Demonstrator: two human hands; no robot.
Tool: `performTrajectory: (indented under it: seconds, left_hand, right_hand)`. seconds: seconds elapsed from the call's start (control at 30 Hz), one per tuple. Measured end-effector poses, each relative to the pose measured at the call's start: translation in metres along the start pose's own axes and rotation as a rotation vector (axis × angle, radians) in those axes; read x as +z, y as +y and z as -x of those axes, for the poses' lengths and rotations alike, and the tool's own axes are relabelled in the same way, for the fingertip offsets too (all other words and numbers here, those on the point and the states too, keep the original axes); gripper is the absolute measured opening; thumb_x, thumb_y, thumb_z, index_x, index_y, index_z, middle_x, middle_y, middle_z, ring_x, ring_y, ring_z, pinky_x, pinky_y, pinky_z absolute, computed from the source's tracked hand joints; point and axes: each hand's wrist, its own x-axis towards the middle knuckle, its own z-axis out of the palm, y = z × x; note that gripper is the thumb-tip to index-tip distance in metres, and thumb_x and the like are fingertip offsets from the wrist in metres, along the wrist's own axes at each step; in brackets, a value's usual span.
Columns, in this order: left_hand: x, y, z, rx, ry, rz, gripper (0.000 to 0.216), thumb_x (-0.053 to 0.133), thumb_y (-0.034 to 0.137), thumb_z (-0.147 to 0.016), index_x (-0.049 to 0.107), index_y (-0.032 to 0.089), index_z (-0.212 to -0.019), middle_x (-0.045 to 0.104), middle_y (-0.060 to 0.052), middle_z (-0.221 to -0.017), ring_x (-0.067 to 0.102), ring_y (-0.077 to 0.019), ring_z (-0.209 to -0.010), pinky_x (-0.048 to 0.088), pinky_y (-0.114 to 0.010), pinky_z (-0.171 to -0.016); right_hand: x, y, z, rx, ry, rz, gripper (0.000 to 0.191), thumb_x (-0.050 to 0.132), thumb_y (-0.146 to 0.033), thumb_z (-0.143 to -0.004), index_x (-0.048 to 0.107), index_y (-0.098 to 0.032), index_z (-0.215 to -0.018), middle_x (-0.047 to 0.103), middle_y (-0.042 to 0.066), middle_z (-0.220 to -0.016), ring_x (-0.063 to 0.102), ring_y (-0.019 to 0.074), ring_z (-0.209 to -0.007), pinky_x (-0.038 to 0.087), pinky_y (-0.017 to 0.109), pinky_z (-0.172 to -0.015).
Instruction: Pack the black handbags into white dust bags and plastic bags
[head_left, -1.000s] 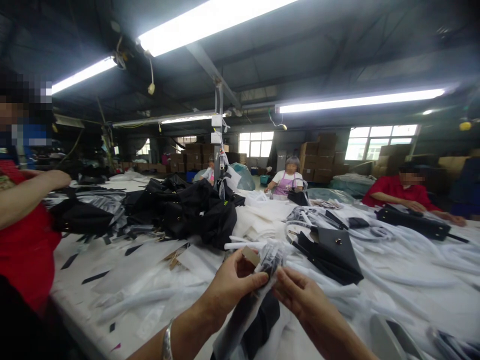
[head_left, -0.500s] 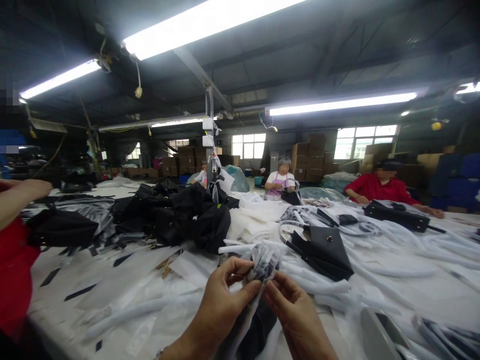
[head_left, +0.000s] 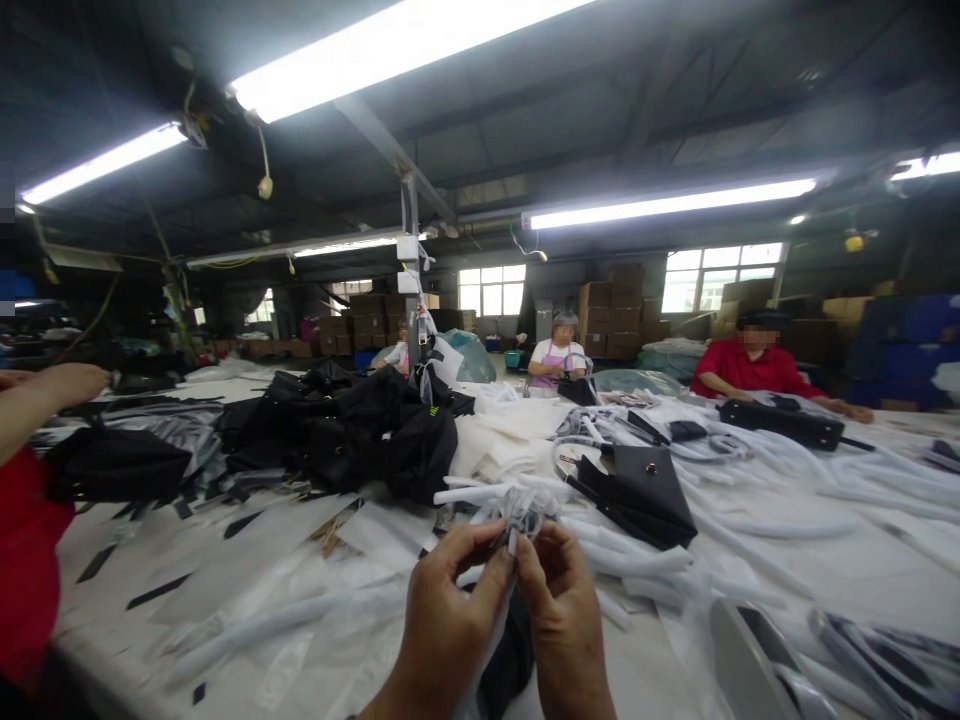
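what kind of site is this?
Likely a handbag factory's packing floor: a long white table heaped with black bags, stacked cardboard cartons along the back wall, and both hands pinching a clear plastic sleeve.

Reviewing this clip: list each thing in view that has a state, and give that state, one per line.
Left hand: pinching the clear plastic wrap.
Right hand: pinching the same wrap, touching the left hand.
Clear plastic wrap around a black strap: bunched at its top, held above the table.
Flat black leather flap bag: lying on the white table, snap visible.
Heap of black bags: piled loosely.
Ceiling tube lights: lit.
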Motion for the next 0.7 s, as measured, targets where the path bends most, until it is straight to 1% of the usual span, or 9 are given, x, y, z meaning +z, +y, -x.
performTrajectory:
  seconds: [0.07, 0.13, 0.23, 0.33, 0.4, 0.5, 0.57, 0.63, 0.7]
  left_hand:
    - [-0.002, 0.002, 0.0, 0.005, -0.019, 0.006, 0.028, 0.067, 0.039, -0.087, 0.074, 0.02, -0.106, 0.074, -0.009, -0.112, 0.07, -0.0273, -0.101, 0.056, -0.033, -0.089]
    - [-0.005, 0.002, -0.002, 0.009, -0.012, -0.025, 0.028, 0.067, 0.04, -0.087, 0.076, 0.021, -0.105, 0.075, -0.009, -0.109, 0.071, -0.0275, -0.1, 0.057, -0.034, -0.088]
    - [-0.009, 0.0, -0.006, 0.034, 0.015, -0.151, 0.024, 0.067, 0.038, -0.087, 0.077, 0.023, -0.103, 0.077, -0.007, -0.105, 0.072, -0.0276, -0.098, 0.057, -0.035, -0.088]
    - [-0.011, -0.002, -0.006, 0.103, 0.034, -0.31, 0.023, 0.065, 0.034, -0.088, 0.078, 0.025, -0.105, 0.077, -0.006, -0.106, 0.072, -0.0281, -0.1, 0.056, -0.036, -0.091]
    - [-0.01, -0.003, -0.004, 0.159, 0.06, -0.385, 0.024, 0.064, 0.03, -0.088, 0.078, 0.026, -0.107, 0.076, -0.007, -0.108, 0.072, -0.0296, -0.1, 0.056, -0.038, -0.092]
    - [-0.007, -0.005, 0.002, 0.234, 0.112, -0.448, 0.028, 0.065, 0.026, -0.086, 0.076, 0.027, -0.111, 0.075, -0.008, -0.112, 0.071, -0.0331, -0.103, 0.055, -0.043, -0.094]
    - [-0.005, -0.006, 0.006, 0.269, 0.124, -0.477, 0.03, 0.064, 0.024, -0.086, 0.076, 0.027, -0.114, 0.074, -0.009, -0.115, 0.07, -0.0344, -0.104, 0.055, -0.044, -0.095]
    - [-0.002, -0.007, 0.009, 0.323, 0.122, -0.537, 0.032, 0.061, 0.021, -0.087, 0.074, 0.023, -0.116, 0.072, -0.011, -0.117, 0.07, -0.0343, -0.105, 0.056, -0.043, -0.094]
    - [0.001, -0.006, 0.012, 0.415, 0.121, -0.646, 0.036, 0.056, 0.017, -0.088, 0.072, 0.017, -0.121, 0.071, -0.015, -0.119, 0.07, -0.0338, -0.106, 0.057, -0.04, -0.093]
  right_hand:
    - [0.002, 0.001, 0.001, -0.002, -0.003, -0.024, 0.042, 0.076, -0.05, -0.078, 0.056, -0.023, -0.103, 0.071, 0.004, -0.094, 0.068, 0.0241, -0.091, 0.052, 0.035, -0.085]
    - [0.002, 0.002, 0.001, -0.008, 0.0, -0.036, 0.042, 0.078, -0.049, -0.076, 0.056, -0.023, -0.101, 0.071, 0.003, -0.092, 0.068, 0.023, -0.088, 0.053, 0.034, -0.083]
    - [0.002, 0.005, 0.0, 0.003, -0.013, -0.058, 0.042, 0.081, -0.048, -0.073, 0.057, -0.024, -0.098, 0.07, 0.002, -0.087, 0.067, 0.0205, -0.079, 0.053, 0.03, -0.07]
    - [0.002, 0.004, -0.001, 0.052, -0.069, -0.078, 0.041, 0.083, -0.048, -0.071, 0.057, -0.023, -0.09, 0.069, 0.001, -0.08, 0.064, 0.0178, -0.069, 0.051, 0.027, -0.06]
    - [0.003, 0.002, 0.0, 0.078, -0.09, -0.087, 0.04, 0.083, -0.047, -0.071, 0.055, -0.022, -0.086, 0.067, 0.0, -0.078, 0.063, 0.0171, -0.068, 0.05, 0.027, -0.061]
    - [0.004, -0.001, 0.002, 0.101, -0.106, -0.089, 0.037, 0.08, -0.045, -0.075, 0.054, -0.021, -0.086, 0.066, 0.001, -0.082, 0.063, 0.0179, -0.076, 0.049, 0.027, -0.067]
    - [0.004, -0.002, 0.003, 0.115, -0.126, -0.074, 0.036, 0.078, -0.045, -0.077, 0.054, -0.021, -0.086, 0.065, 0.0, -0.082, 0.061, 0.0172, -0.077, 0.048, 0.027, -0.07]
    - [0.002, 0.0, 0.003, 0.118, -0.136, -0.044, 0.036, 0.077, -0.046, -0.078, 0.054, -0.021, -0.086, 0.063, 0.0, -0.082, 0.059, 0.0162, -0.076, 0.047, 0.027, -0.069]
    - [-0.001, 0.003, 0.003, 0.099, -0.139, -0.003, 0.036, 0.076, -0.048, -0.079, 0.054, -0.02, -0.088, 0.063, 0.0, -0.082, 0.059, 0.0166, -0.077, 0.047, 0.027, -0.069]
